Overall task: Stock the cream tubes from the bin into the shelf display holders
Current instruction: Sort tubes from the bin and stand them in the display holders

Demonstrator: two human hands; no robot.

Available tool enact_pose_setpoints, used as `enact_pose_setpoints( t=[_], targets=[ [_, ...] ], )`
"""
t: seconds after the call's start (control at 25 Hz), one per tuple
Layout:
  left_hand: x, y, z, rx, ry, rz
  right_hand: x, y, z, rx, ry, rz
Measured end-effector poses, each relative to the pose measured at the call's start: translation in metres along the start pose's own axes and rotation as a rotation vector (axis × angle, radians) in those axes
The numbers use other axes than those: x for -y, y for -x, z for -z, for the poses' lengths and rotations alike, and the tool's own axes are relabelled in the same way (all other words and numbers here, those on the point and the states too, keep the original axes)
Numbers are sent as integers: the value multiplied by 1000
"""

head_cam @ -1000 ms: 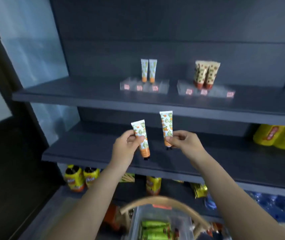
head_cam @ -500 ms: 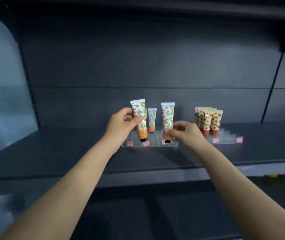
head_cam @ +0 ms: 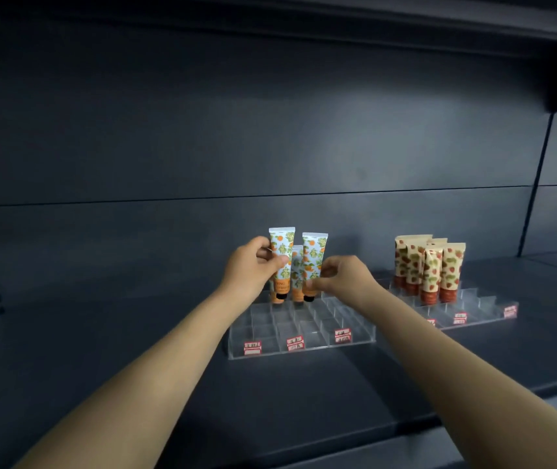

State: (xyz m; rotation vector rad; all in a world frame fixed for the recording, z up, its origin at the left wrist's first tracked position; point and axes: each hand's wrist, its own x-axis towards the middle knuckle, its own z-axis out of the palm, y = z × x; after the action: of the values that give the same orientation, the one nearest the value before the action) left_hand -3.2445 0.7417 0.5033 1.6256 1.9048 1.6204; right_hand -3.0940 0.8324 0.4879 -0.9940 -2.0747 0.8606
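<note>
We see a dark grey shelf (head_cam: 108,360) with a matching back panel (head_cam: 270,130) filling most of the view, and another shelf edge overhead. Both bare forearms reach in from the bottom corners toward the middle. Two clear stepped display holders sit on the shelf, the left holder (head_cam: 304,328) in front of the hands and the right holder (head_cam: 480,304) well apart to its right. A cluster of strawberry-print tubes (head_cam: 431,265) stands upright, caps down, in the back rows of the right holder. The left hand (head_cam: 250,270) pinches the left orange-print tube (head_cam: 282,247) at mid-body between thumb and curled fingers, tube upright with its black cap down over the left holder's back row. The right hand (head_cam: 343,279) pinches the right orange-print tube (head_cam: 314,253) low on the body, thumb and forefinger pressed on it, other fingers curled, cap also down at the back row. We cannot tell if either cap is seated in a slot. A third orange-print tube (head_cam: 296,265) stands between the two held ones, partly hidden, in the back of the left holder. Front rows of the left holder hold no tubes. Small red-and-white price labels (head_cam: 295,343) are stuck on both holders' front edges, text unreadable.
</note>
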Motion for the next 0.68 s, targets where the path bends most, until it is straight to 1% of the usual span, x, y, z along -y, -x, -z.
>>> enact_pose_setpoints(
  t=[0.24,0.36,0.68],
  targets=[
    [25,-6,-3,-16,-33,25,-14,-11,-14,53,67,-33],
    [30,-7,-6,10,-58,28,-19,-11,-18,125,57,-35],
    [38,-2,-12,86,-132,44,-18,-11,-18,169,92,14]
  ],
)
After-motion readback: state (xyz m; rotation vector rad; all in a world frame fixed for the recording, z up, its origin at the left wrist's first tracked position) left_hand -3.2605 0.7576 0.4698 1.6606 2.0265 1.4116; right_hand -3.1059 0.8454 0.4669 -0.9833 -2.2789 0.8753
